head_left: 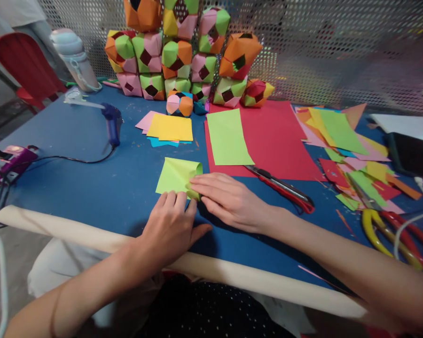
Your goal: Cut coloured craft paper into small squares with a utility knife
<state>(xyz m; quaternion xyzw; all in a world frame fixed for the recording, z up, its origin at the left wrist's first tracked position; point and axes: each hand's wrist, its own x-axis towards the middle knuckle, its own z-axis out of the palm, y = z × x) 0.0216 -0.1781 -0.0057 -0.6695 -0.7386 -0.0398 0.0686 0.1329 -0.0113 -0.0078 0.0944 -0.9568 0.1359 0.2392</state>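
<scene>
A small light-green sheet of paper lies on the blue table in front of me, its right side curled up and over. My left hand holds down the near edge with bent fingertips, its thumb pointing right, off the paper. At the right side, my right hand is closed on the curled part of the paper, fingers together; its thumb is hidden. Just beyond that hand, a red-and-black utility knife lies with its tip by a larger green sheet, which rests on red sheets.
Folded-paper balls are stacked at the back against a perforated metal panel. A blue glue gun, its cord and a bottle stand left. Yellow paper squares lie mid-table. Right are paper scraps, scissors and a phone.
</scene>
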